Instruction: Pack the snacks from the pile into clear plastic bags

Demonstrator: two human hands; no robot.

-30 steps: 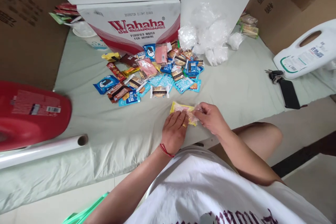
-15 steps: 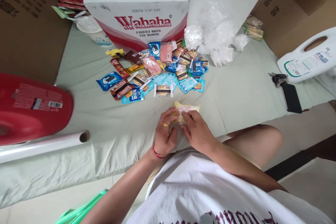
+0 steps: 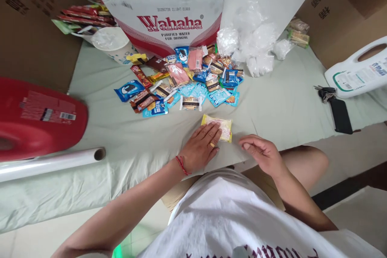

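Observation:
A small packet in yellow-edged, clear wrapping [image 3: 225, 129] lies on the pale green cloth in front of me. My left hand [image 3: 202, 145] rests flat on the packet's left part, fingers stretched out and covering some of it. To the right, my right hand [image 3: 261, 151] is held off the packet with loosely bent fingers, the thumb near the index finger. I see nothing in it. Beyond the packet is a pile of wrapped snacks [image 3: 193, 72], in blue, pink, brown and clear wrappers. A clear-wrapped biscuit pack [image 3: 191, 103] lies at its near edge.
A Wahaba-style printed carton [image 3: 169, 20] stands behind the pile, with crumpled clear plastic [image 3: 256, 40] beside it. A paper cup [image 3: 113, 42] is at left, near a red jug [image 3: 39, 117] and a film roll [image 3: 54, 163]. Keys [image 3: 326, 93], a black phone-like object [image 3: 341, 115] and a white jug [image 3: 356, 68] sit right.
Both hands were bent over the packet. My left hand has flattened onto it, and my right hand has moved off to the right. The camera view has shifted slightly.

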